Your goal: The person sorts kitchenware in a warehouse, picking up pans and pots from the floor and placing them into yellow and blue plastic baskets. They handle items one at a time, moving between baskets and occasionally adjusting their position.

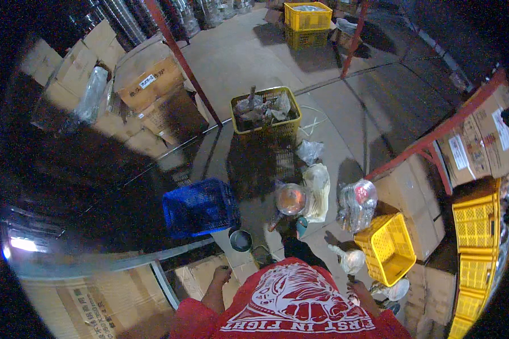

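My left hand (223, 274) hangs over a cardboard box at the lower left. Its fingers are curled in and nothing shows in them. At the lower right my right hand (357, 289) is closed by my side. A short dark end pokes up at its fingers, too small and dim to name. Just ahead of that hand lies a round plastic-wrapped thing with a handle (352, 261). A yellow crate (388, 250) stands to its right. By my feet are a round pan-like thing in clear plastic (292, 199) and a pale plastic bag (318, 195).
A blue crate (199, 208) and a dark round pot (240, 240) stand at the left. Ahead, a yellow basket (266, 129) holds wrapped things. Red posts (181, 59) and stacked cartons (152, 85) flank the floor. More yellow crates (475, 226) line the right.
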### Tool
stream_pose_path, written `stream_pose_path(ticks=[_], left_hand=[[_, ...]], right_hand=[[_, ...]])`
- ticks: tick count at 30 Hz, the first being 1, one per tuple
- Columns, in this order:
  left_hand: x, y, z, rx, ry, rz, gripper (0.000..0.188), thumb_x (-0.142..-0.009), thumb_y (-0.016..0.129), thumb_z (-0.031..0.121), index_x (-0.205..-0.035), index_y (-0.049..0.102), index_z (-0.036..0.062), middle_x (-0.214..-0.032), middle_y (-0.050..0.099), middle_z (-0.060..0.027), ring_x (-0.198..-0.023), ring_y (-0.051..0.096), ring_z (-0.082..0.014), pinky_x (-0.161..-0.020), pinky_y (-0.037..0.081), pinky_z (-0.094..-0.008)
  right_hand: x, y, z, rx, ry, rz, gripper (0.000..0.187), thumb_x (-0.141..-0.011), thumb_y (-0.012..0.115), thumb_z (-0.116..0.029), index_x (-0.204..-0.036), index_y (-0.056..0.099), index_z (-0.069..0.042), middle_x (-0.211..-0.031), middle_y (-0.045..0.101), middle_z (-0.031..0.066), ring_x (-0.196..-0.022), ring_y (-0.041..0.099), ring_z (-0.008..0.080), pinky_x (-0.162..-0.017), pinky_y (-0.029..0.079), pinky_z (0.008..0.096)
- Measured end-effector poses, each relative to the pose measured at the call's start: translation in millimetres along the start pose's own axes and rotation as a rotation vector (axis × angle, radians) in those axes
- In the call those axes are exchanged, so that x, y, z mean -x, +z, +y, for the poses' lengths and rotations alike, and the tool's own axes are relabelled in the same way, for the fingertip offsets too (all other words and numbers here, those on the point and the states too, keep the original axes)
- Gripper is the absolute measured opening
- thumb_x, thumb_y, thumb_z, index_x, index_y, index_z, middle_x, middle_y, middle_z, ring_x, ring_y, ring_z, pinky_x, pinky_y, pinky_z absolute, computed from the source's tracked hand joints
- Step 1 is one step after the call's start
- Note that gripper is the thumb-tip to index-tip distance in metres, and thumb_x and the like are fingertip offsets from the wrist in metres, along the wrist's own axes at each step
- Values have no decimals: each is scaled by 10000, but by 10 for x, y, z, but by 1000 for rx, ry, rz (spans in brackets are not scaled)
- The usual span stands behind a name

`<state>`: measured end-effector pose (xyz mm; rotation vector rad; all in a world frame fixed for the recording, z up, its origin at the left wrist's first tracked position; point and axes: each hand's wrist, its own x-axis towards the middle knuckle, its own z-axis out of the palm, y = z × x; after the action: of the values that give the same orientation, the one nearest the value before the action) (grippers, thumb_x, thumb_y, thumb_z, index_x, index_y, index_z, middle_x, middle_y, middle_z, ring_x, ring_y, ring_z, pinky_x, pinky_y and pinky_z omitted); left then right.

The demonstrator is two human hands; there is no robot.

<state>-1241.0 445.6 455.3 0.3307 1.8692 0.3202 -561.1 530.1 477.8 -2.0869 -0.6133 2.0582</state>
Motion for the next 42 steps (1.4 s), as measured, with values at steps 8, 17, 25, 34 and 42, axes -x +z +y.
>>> stream_pose_path(ticks=[8,17,25,34,42], left_hand=[[-270,-115,1401,178,181,203,247,-887,725,228,-1028,627,50,-734,632,-44,-546,598,-172,-449,461,-329],[-1091,-553,3066,398,-32,42,250,-947,657,362,-989,621,118,-793,626,-52,-598,591,-178,-490,468,-321],[-3291,-1335,5875,496,-28,-88,628,-970,470,638,-1236,519,72,-933,650,-132,-672,626,-228,-540,523,-377],[-5820,-1114,8916,1012,-159,-314,882,-878,445,795,-1329,443,37,-1130,616,-209,-913,608,-382,-889,523,-536],[-6920,-738,9103,1372,-404,-350,457,-976,503,560,-1093,534,119,-851,574,-74,-715,571,-209,-706,544,-395]], right_hand=[[-998,-136,-2543,198,-240,159,443,-930,651,-258,-1333,553,-100,-1002,669,64,-612,632,178,-527,534,345],[-1074,140,-3605,100,-256,251,498,-911,669,-264,-1327,540,-23,-1022,653,101,-752,662,209,-552,553,360],[-692,1118,-3549,-30,181,352,338,-930,606,-274,-1162,600,-29,-965,637,92,-822,650,252,-581,556,430],[-441,2845,-5030,-111,482,326,350,-942,604,-277,-1206,591,-48,-981,648,99,-782,650,238,-559,546,411],[-474,3308,-5626,-133,553,322,363,-953,602,-281,-1245,583,-65,-996,657,105,-746,650,226,-540,536,394]])
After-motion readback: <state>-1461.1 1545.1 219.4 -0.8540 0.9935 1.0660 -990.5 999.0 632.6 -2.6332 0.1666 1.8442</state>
